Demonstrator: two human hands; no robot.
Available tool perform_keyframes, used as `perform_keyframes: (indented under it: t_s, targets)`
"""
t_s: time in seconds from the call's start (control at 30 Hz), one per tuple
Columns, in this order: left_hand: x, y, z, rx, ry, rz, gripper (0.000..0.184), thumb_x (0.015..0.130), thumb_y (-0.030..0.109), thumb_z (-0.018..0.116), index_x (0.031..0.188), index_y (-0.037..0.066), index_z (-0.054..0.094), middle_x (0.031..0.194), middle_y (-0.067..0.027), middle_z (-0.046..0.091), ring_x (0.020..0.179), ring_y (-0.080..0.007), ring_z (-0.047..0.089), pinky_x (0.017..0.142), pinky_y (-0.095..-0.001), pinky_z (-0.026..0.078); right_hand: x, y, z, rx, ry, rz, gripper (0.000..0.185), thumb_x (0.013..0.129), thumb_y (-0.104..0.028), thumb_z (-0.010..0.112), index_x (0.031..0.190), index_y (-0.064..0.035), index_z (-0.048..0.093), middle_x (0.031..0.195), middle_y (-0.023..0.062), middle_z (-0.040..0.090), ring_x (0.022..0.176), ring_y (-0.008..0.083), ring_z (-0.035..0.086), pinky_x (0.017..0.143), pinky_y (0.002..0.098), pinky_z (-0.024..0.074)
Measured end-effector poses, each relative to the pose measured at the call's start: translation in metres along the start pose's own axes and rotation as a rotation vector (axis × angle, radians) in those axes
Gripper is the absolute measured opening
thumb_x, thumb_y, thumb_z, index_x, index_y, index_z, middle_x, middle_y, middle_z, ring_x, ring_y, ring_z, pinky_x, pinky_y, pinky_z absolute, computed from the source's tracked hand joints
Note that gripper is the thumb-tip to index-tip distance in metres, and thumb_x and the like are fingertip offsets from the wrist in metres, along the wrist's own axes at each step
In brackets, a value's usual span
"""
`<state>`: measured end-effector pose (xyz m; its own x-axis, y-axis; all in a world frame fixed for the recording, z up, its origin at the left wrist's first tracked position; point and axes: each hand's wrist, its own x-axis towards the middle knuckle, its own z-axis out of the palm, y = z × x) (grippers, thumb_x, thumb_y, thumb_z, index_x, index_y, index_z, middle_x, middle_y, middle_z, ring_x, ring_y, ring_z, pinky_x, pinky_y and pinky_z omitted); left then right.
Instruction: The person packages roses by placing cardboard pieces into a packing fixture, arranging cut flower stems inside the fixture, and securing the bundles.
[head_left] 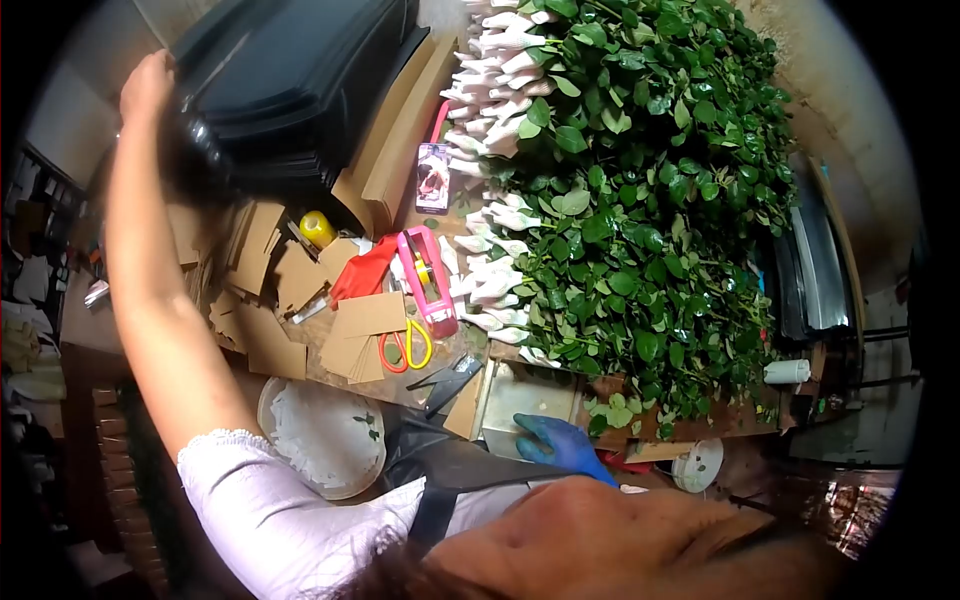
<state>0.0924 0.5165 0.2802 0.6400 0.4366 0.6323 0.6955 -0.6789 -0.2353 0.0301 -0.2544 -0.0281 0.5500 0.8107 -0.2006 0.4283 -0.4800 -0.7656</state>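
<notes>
Person's head (610,540) nearest lens. Left hand (148,90) at edge of black sheet stack (285,75), upper left; can't tell if gripping. Right hand (568,445), blue-gloved, fingers slightly parted, by metal box (530,392).

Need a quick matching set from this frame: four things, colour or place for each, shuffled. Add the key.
1. Black stack
2. Scissors
3. Tape dispenser
4. Right hand

A. Pink
B. In a blue glove
C. Beside the left hand
D. One red handle loop, one yellow

Pairs: 1-C, 2-D, 3-A, 4-B
</notes>
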Motion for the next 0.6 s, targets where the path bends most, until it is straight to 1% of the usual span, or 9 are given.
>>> perform_keyframes:
  t_s: [0.07,0.1,0.2,0.27,0.33,0.37,0.43,0.47,0.6]
  targets:
    - [0.006,-0.011,-0.016,-0.062,-0.119,0.002,0.025,0.098,0.025,0.06,0.12,0.017,0.069,0.118,-0.012,0.071,0.113,-0.0356,0.065,0.093,-0.0454,0.052,-0.001,-0.011,-0.005,0.014,-0.015,0.041,0.051,0.096,-0.037,0.067,0.142,-0.0158,0.058,0.129,0.0156,0.067,0.11,0.0338,0.068,0.095,0.0419,0.0545]
    - [0.002,-0.001,-0.041,-0.046,-0.125,-0.026,0.029,0.1,0.028,0.058,0.125,0.019,0.069,0.123,-0.0121,0.07,0.12,-0.0352,0.063,0.095,-0.0439,0.052,0.0,-0.026,-0.012,0.044,0.004,0.07,0.043,0.095,-0.022,0.069,0.136,-0.0109,0.063,0.124,0.0151,0.07,0.112,0.0307,0.068,0.097,0.0404,0.0526]
    - [-0.039,0.049,-0.107,-0.363,0.413,0.065,0.028,0.094,0.018,0.063,0.121,0.013,0.069,0.114,-0.0139,0.073,0.104,-0.0334,0.068,0.088,-0.0432,0.053,0.0,-0.029,-0.017,0.19,0.024,0.014,0.042,0.095,-0.022,0.069,0.135,-0.0115,0.065,0.122,0.0151,0.07,0.11,0.0314,0.068,0.094,0.0404,0.054]
    - [-0.083,0.099,-0.152,-0.584,0.676,0.293,0.026,0.099,0.015,0.064,0.124,0.016,0.07,0.107,-0.006,0.071,0.094,-0.0197,0.071,0.079,-0.0304,0.055,0.008,-0.051,-0.034,0.042,0.08,-0.114,0.041,0.094,-0.017,0.068,0.134,-0.0101,0.066,0.125,0.0174,0.07,0.109,0.0325,0.068,0.09,0.0399,0.0556]
    - [-0.145,0.159,-0.197,-0.907,0.64,0.393,0.035,0.093,0.0,0.065,0.126,0.013,0.07,0.093,-0.0012,0.061,0.078,-0.0119,0.06,0.067,-0.0244,0.05,0.025,-0.067,-0.044,-0.079,0.344,-0.394,0.053,0.089,-0.017,0.072,0.139,-0.0049,0.06,0.133,0.0181,0.065,0.117,0.0352,0.065,0.101,0.0418,0.0506]
    - [-0.176,0.19,-0.223,-0.878,0.739,0.491,0.043,0.088,-0.007,0.064,0.125,0.012,0.069,0.087,-0.0002,0.053,0.068,-0.0099,0.046,0.057,-0.0229,0.043,0.032,-0.087,-0.056,-0.026,0.404,-0.444,0.068,0.085,-0.023,0.076,0.145,-0.002,0.053,0.137,0.0208,0.062,0.122,0.037,0.062,0.105,0.0438,0.0477]
    - [-0.235,0.237,-0.251,-0.972,0.791,0.591,0.038,0.078,-0.01,0.06,0.112,0.007,0.061,0.098,-0.0033,0.062,0.077,-0.0143,0.047,0.062,-0.0266,0.041,0.042,-0.113,-0.068,-0.11,0.551,-0.503,0.106,0.075,-0.038,0.087,0.158,-0.0037,0.031,0.153,0.0217,0.046,0.136,0.0411,0.05,0.113,0.0477,0.0404]
    - [-0.273,0.261,-0.26,-1.128,0.723,0.564,0.039,0.075,-0.009,0.061,0.11,0.006,0.056,0.1,-0.0049,0.064,0.084,-0.0178,0.049,0.066,-0.03,0.041,0.05,-0.118,-0.068,-0.068,0.652,-0.588,0.112,0.073,-0.042,0.088,0.159,-0.0035,0.027,0.158,0.0219,0.04,0.141,0.0411,0.044,0.115,0.0474,0.038]
    - [-0.375,0.34,-0.272,-1.577,0.742,0.728,0.045,0.081,0.006,0.073,0.125,0.012,0.064,0.112,-0.0045,0.055,0.097,-0.0243,0.056,0.072,-0.0358,0.051,0.049,-0.136,-0.094,-0.197,0.954,-0.711,0.084,0.083,-0.032,0.079,0.151,-0.002,0.04,0.15,0.0224,0.049,0.133,0.0399,0.052,0.109,0.0466,0.0448]
